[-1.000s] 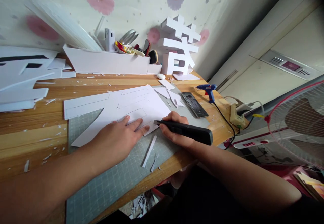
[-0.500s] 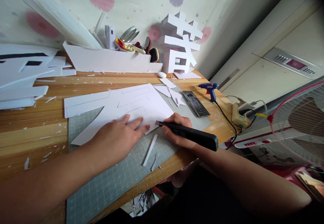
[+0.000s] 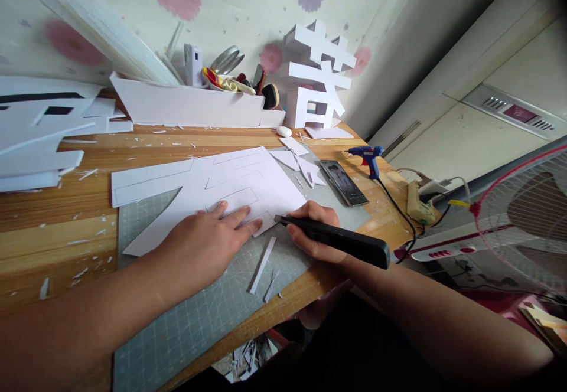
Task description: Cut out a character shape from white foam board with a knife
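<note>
A white foam board sheet [image 3: 279,182] with thin drawn outlines lies on a grey-green gridded cutting mat [image 3: 177,327]. My left hand [image 3: 210,238] presses flat on the sheet, fingers spread, near its front edge. My right hand [image 3: 316,229] grips a black utility knife [image 3: 345,241]. The knife's blade tip is at the sheet's front right edge, just right of my left fingertips; whether it is in the board I cannot tell. A narrow white strip [image 3: 263,265] and some thin shavings [image 3: 270,288] lie on the mat in front.
Offcuts [image 3: 305,165] and a phone [image 3: 344,182] lie on the mat's right side. Beyond are a blue glue gun [image 3: 368,159] with its cord, a power strip [image 3: 419,203] and a fan [image 3: 527,215]. A white box [image 3: 195,105] and a white 3D character [image 3: 316,79] stand behind.
The knife has shifted slightly to the right with my right hand, its handle end a little lower. My left hand and the sheet stay where they were.
</note>
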`<state>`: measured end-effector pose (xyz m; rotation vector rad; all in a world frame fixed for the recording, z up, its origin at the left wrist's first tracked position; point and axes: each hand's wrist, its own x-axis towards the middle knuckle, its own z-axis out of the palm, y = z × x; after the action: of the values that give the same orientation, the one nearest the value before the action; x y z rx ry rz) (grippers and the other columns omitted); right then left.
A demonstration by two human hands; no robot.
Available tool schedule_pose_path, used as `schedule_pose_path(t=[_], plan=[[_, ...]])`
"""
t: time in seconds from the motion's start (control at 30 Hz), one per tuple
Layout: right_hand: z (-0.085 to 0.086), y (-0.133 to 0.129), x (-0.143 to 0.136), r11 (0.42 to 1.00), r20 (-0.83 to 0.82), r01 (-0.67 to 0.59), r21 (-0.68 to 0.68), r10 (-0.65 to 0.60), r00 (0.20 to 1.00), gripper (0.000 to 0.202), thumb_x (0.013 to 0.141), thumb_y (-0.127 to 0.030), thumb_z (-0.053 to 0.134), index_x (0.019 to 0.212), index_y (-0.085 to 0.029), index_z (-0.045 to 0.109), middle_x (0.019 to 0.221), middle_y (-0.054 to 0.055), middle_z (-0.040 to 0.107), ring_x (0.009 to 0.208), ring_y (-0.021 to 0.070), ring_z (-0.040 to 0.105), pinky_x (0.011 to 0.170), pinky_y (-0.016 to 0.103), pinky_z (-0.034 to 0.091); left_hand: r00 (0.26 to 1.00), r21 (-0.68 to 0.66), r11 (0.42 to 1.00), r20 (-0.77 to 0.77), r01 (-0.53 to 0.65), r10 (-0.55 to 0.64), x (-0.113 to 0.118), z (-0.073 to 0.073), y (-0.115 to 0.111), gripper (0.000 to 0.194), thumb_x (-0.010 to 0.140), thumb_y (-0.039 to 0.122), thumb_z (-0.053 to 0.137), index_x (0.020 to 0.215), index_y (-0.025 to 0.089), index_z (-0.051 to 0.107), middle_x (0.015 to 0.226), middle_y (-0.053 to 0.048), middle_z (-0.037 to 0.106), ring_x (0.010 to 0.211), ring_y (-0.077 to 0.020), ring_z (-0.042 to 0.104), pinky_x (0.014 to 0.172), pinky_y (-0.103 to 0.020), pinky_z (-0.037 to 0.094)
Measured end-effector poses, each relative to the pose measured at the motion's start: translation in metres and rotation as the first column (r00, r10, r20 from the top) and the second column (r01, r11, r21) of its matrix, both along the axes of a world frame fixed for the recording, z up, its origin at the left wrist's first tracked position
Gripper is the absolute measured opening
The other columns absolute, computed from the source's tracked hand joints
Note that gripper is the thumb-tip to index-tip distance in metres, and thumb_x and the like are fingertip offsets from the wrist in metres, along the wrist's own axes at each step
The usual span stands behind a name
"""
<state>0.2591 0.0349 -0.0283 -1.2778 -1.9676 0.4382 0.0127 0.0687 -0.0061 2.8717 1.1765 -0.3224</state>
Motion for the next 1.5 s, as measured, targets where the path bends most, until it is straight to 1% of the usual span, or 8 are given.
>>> schedule_pose_path(t=[0.23, 0.43, 0.63, 0.83, 1.03, 1.3, 1.37, 1.5], plan=[[-0.002, -0.001, 0.000, 1.000, 0.000, 0.012, 0.021, -0.012, 1.000, 0.008, 0.082, -0.028, 0.063, 0.080, -0.023, 0.059, 0.068, 0.000, 0.069, 0.055, 0.0125, 0.062, 0.052, 0.026, 0.048, 1.000, 0.014, 1.000, -0.023, 0.020, -0.020, 0.000, 0.001, -0.001, 0.073, 0.089, -0.002, 0.041, 0.151, 0.036, 0.045, 0.159, -0.007, 0.045, 0.138, -0.0441, 0.051, 0.099, -0.055, 0.057], [-0.004, -0.002, 0.000, 1.000, -0.002, 0.019, -0.014, -0.019, 1.000, 0.007, 0.083, -0.028, 0.065, 0.081, -0.025, 0.059, 0.066, 0.001, 0.067, 0.057, 0.0169, 0.063, 0.052, 0.031, 0.049, 0.998, 0.042, 0.998, -0.042, 0.038, -0.037, 0.002, 0.002, 0.000, 0.074, 0.089, -0.004, 0.037, 0.151, 0.034, 0.047, 0.159, -0.008, 0.045, 0.136, -0.0462, 0.052, 0.091, -0.054, 0.060], [-0.006, -0.003, 0.001, 0.999, -0.014, 0.035, -0.022, -0.036, 0.999, 0.007, 0.083, -0.030, 0.065, 0.082, -0.027, 0.059, 0.066, 0.000, 0.067, 0.059, 0.0178, 0.064, 0.054, 0.032, 0.051, 0.997, 0.063, 0.996, -0.060, 0.057, -0.053, -0.001, 0.001, -0.002, 0.074, 0.089, -0.005, 0.035, 0.152, 0.033, 0.047, 0.159, -0.008, 0.045, 0.136, -0.0448, 0.053, 0.095, -0.053, 0.058], [-0.005, -0.003, 0.000, 0.999, 0.009, 0.036, 0.022, -0.036, 0.999, 0.007, 0.083, -0.030, 0.063, 0.080, -0.026, 0.058, 0.064, 0.000, 0.067, 0.055, 0.0163, 0.063, 0.054, 0.031, 0.051, 0.998, 0.064, 0.997, -0.054, 0.043, -0.039, 0.000, 0.001, -0.002, 0.077, 0.087, -0.006, 0.033, 0.151, 0.034, 0.047, 0.159, -0.007, 0.046, 0.134, -0.0455, 0.054, 0.087, -0.053, 0.061], [-0.006, -0.004, 0.001, 0.997, 0.057, 0.023, 0.076, -0.027, 0.998, 0.008, 0.085, -0.030, 0.062, 0.081, -0.024, 0.059, 0.065, 0.000, 0.067, 0.057, 0.0140, 0.062, 0.054, 0.026, 0.049, 0.999, 0.064, 0.997, -0.039, 0.035, -0.032, 0.001, 0.003, -0.002, 0.075, 0.087, -0.006, 0.036, 0.149, 0.034, 0.050, 0.157, -0.007, 0.048, 0.134, -0.0445, 0.055, 0.089, -0.052, 0.061], [-0.011, -0.005, 0.003, 0.996, 0.001, 0.004, 0.089, -0.004, 1.000, 0.007, 0.084, -0.030, 0.065, 0.086, -0.026, 0.060, 0.067, -0.001, 0.068, 0.059, 0.0151, 0.063, 0.057, 0.029, 0.051, 0.999, 0.055, 0.998, -0.023, 0.035, -0.034, -0.001, 0.000, -0.002, 0.071, 0.089, -0.003, 0.038, 0.149, 0.033, 0.050, 0.157, -0.007, 0.048, 0.135, -0.0463, 0.053, 0.092, -0.054, 0.059], [-0.008, -0.006, 0.001, 0.993, -0.045, 0.031, 0.113, -0.026, 0.999, 0.007, 0.082, -0.029, 0.066, 0.084, -0.026, 0.060, 0.065, -0.001, 0.067, 0.058, 0.0151, 0.063, 0.057, 0.028, 0.051, 0.999, 0.053, 0.998, -0.019, 0.036, -0.035, -0.001, -0.001, -0.001, 0.071, 0.089, -0.003, 0.040, 0.149, 0.034, 0.050, 0.157, -0.008, 0.048, 0.135, -0.0470, 0.053, 0.092, -0.055, 0.059], [0.001, -0.003, -0.006, 0.979, -0.127, 0.168, 0.114, -0.154, 0.980, 0.009, 0.080, -0.030, 0.067, 0.082, -0.025, 0.060, 0.064, -0.002, 0.067, 0.054, 0.0141, 0.059, 0.053, 0.027, 0.048, 0.998, 0.058, 0.998, -0.041, 0.040, -0.038, 0.001, -0.001, 0.000, 0.074, 0.088, -0.004, 0.040, 0.150, 0.034, 0.048, 0.158, -0.009, 0.047, 0.135, -0.0465, 0.053, 0.093, -0.055, 0.059]])
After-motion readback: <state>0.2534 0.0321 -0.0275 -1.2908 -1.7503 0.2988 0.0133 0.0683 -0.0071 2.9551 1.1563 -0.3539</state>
